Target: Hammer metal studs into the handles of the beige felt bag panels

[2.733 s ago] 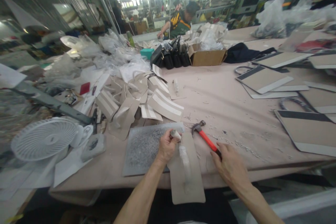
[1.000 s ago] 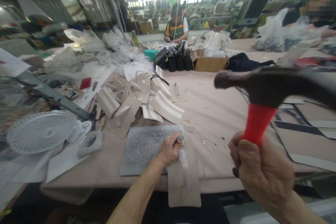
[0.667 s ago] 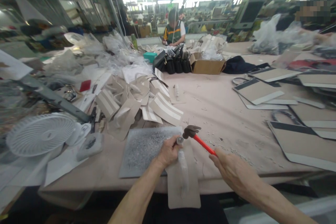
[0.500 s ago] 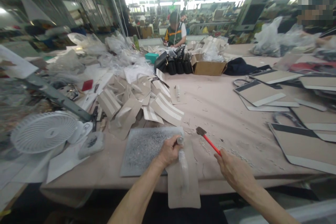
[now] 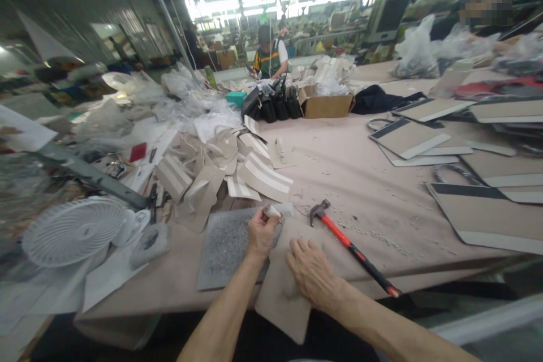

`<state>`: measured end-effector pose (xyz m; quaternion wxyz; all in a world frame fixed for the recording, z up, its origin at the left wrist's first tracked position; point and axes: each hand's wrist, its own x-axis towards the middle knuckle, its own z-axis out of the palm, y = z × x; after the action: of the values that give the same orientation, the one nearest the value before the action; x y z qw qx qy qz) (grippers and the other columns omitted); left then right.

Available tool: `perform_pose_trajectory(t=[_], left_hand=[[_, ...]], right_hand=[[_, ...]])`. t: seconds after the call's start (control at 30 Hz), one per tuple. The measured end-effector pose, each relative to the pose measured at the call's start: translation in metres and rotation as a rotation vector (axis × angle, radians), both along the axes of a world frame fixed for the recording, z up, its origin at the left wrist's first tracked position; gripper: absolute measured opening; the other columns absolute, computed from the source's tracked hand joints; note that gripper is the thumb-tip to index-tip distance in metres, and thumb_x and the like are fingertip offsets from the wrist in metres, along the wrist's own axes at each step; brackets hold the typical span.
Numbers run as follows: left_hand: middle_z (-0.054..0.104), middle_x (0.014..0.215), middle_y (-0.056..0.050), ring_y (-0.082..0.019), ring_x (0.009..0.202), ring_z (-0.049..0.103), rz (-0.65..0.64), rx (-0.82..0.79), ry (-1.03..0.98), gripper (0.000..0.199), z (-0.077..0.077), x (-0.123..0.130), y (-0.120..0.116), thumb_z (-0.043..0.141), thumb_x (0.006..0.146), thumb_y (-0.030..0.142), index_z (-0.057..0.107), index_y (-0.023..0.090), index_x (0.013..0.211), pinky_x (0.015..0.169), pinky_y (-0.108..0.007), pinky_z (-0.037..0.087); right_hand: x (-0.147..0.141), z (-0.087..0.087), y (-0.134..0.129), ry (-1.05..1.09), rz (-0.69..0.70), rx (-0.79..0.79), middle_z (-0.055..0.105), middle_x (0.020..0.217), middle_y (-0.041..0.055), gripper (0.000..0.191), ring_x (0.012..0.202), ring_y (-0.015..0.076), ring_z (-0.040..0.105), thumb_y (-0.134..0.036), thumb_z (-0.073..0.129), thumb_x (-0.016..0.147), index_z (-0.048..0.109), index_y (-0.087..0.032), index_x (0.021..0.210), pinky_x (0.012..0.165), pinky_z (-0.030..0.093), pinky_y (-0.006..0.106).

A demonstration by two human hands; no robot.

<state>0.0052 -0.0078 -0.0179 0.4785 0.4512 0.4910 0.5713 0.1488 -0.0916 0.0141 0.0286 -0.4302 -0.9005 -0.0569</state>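
Note:
My left hand (image 5: 261, 233) is closed on the whitish wrapped end of a handle (image 5: 271, 212) at the top of a beige panel (image 5: 284, 300). Flat on that panel, just right of the left hand, lies my right hand (image 5: 311, 271), its fingers slightly spread and holding nothing. The panel hangs partly over the table's front edge. Under and beside my left hand is a speckled grey slab (image 5: 223, 246). A hammer (image 5: 354, 249) with a red and black handle lies on the table to the right of my right hand.
Beige pieces with white strips (image 5: 265, 176) are heaped beyond the slab. A white fan (image 5: 78, 231) stands at the left. Flat beige panels (image 5: 475, 218) lie at the right. Black bags (image 5: 275, 103) and a cardboard box (image 5: 326, 105) sit farther back, near a seated person (image 5: 270, 54).
My right hand has let go of the hammer, which now lies on the table, and has moved left onto the panel. The panel has turned over and tilted, its handle strip no longer facing up.

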Motion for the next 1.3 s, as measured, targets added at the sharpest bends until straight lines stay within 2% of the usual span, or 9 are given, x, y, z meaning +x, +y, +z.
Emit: perform_pose_trajectory(t=[0.07,0.2,0.3,0.53,0.67,0.8,1.0,1.17,1.3], left_hand=[[0.076,0.085,-0.005,-0.018,0.077,0.07,0.042,0.056,-0.012,0.026,0.016,-0.007,0.002,0.074,0.075,0.034,0.066,0.015,0.09,0.072,-0.026,0.055],[0.076,0.086,-0.005,-0.017,0.078,0.07,-0.073,0.142,0.101,0.025,0.038,-0.018,-0.001,0.075,0.076,0.033,0.067,0.016,0.092,0.072,-0.025,0.056],[0.075,0.086,-0.004,-0.017,0.077,0.069,-0.133,0.14,0.19,0.021,0.037,-0.016,-0.006,0.073,0.077,0.03,0.067,0.018,0.093,0.071,-0.025,0.056],[0.074,0.084,-0.003,-0.018,0.077,0.068,-0.221,0.096,0.185,0.019,0.031,-0.006,0.003,0.071,0.075,0.024,0.067,0.018,0.093,0.072,-0.027,0.055],[0.072,0.081,-0.002,-0.017,0.075,0.066,-0.346,0.036,0.146,0.016,0.02,0.001,0.012,0.07,0.074,0.024,0.066,0.018,0.088,0.07,-0.026,0.054],[0.071,0.081,-0.003,-0.017,0.074,0.065,-0.385,-0.045,0.108,0.017,0.003,0.004,0.012,0.069,0.075,0.027,0.066,0.016,0.089,0.069,-0.026,0.052],[0.073,0.086,-0.004,-0.018,0.078,0.067,-0.403,-0.096,0.111,0.018,-0.008,0.005,0.008,0.068,0.079,0.03,0.067,0.016,0.092,0.072,-0.026,0.052],[0.074,0.087,-0.004,-0.017,0.075,0.067,-0.426,-0.089,0.131,0.024,-0.013,0.006,0.007,0.068,0.079,0.033,0.067,0.016,0.095,0.069,-0.025,0.052],[0.073,0.087,-0.004,-0.016,0.075,0.066,-0.447,-0.006,0.185,0.023,-0.016,0.004,0.003,0.067,0.082,0.035,0.068,0.015,0.095,0.07,-0.025,0.052]], right_hand=[[-0.003,0.003,-0.001,-0.015,-0.155,-0.006,0.063,0.091,0.0125,0.01,0.081,0.0256,0.058,-0.01,0.053,0.081,0.057,-0.018,0.086,0.07,0.041,0.038],[-0.002,0.016,-0.009,0.007,-0.378,-0.124,0.064,0.081,0.0099,0.014,0.068,0.0228,0.062,-0.01,0.051,0.08,0.056,-0.017,0.091,0.06,0.037,0.033],[0.0,0.021,-0.013,0.088,-0.465,-0.188,0.067,0.081,0.0104,0.011,0.068,0.0226,0.065,-0.017,0.051,0.083,0.055,-0.017,0.094,0.057,0.035,0.031],[0.008,0.03,-0.008,0.33,-0.872,-0.428,0.07,0.077,0.0066,0.019,0.076,0.0262,0.069,-0.035,0.056,0.087,0.056,-0.02,0.099,0.061,0.036,0.03],[0.003,0.029,-0.01,0.388,-0.859,-0.518,0.072,0.084,0.0081,0.035,0.083,0.0265,0.07,-0.043,0.055,0.091,0.057,-0.018,0.116,0.067,0.042,0.031],[-0.009,0.022,-0.013,0.351,-0.847,-0.474,0.075,0.096,0.0098,0.04,0.087,0.0253,0.071,-0.033,0.044,0.098,0.053,-0.02,0.135,0.07,0.045,0.032],[-0.021,0.014,-0.019,0.36,-0.776,-0.484,0.075,0.106,0.0089,0.04,0.089,0.0244,0.072,-0.027,0.04,0.098,0.053,-0.02,0.136,0.071,0.05,0.032],[-0.025,0.006,-0.02,0.398,-0.759,-0.465,0.075,0.096,0.0125,0.043,0.083,0.0281,0.072,-0.03,0.042,0.098,0.053,-0.015,0.136,0.071,0.053,0.037],[-0.016,-0.001,-0.019,0.56,-0.667,-0.403,0.073,0.106,0.0147,0.046,0.093,0.0279,0.07,-0.04,0.043,0.097,0.055,-0.013,0.133,0.078,0.054,0.038]])
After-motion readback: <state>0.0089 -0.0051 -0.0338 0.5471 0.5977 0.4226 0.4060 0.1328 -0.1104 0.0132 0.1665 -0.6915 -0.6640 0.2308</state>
